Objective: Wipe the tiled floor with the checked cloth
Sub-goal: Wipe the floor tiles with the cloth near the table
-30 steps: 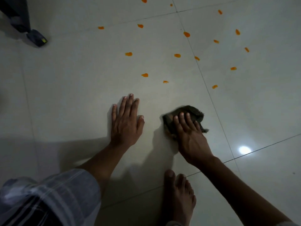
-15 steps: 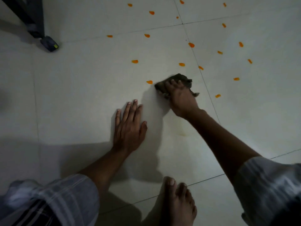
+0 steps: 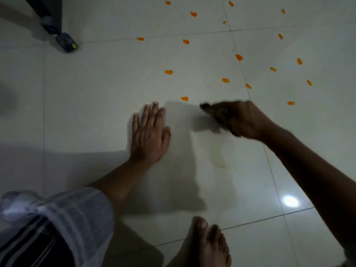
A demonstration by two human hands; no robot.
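A pale, glossy tiled floor [image 3: 100,97] is filling the head view, its large square tiles divided by thin dark grout lines, and a round glare of light [image 3: 290,201] is shining on it at the lower right. Small orange spots [image 3: 168,72] are lying scattered across the upper half of the floor, one of them [image 3: 184,98] sitting just beyond the fingertips of the left hand. A faint yellowish smear [image 3: 218,158] is showing on the tile below the cloth. The right hand [image 3: 244,120] is pressing the dark checked cloth [image 3: 215,112] onto the floor; motion blur is hiding its fingers, so I cannot tell how they lie. The cloth is sticking out to the left of that hand, near a grout line. The left hand [image 3: 149,133] is resting flat on the tile, fingers straight and close together, thumb out to the side. A bare foot [image 3: 210,245] is standing at the bottom edge, and a striped sleeve [image 3: 63,214] is covering the left arm. A dark furniture leg [image 3: 57,26] is standing at the upper left.
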